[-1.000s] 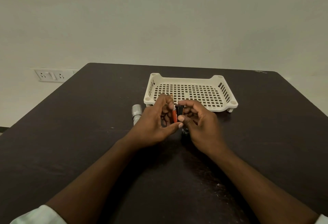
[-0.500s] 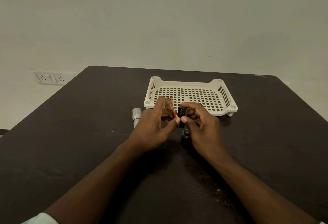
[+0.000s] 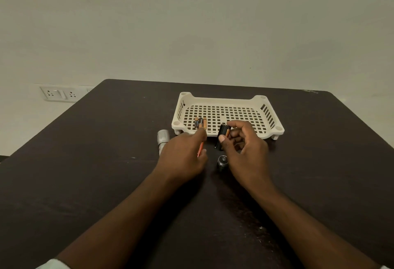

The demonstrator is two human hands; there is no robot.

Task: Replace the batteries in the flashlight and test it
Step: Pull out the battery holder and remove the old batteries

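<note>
My right hand [image 3: 245, 151] pinches the black holder [image 3: 221, 137] upright, fingers [image 3: 233, 124] curled at its 12 o'clock end. My left hand [image 3: 183, 155] pinches an orange battery [image 3: 200, 149] at the holder's 9 o'clock.

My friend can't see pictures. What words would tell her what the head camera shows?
Two hands work over a dark table: the right hand holds a black battery holder, and the left hand holds an orange battery. Behind them, a white slotted tray holds more batteries; a silver flashlight body and a black cap lie nearby.
</note>
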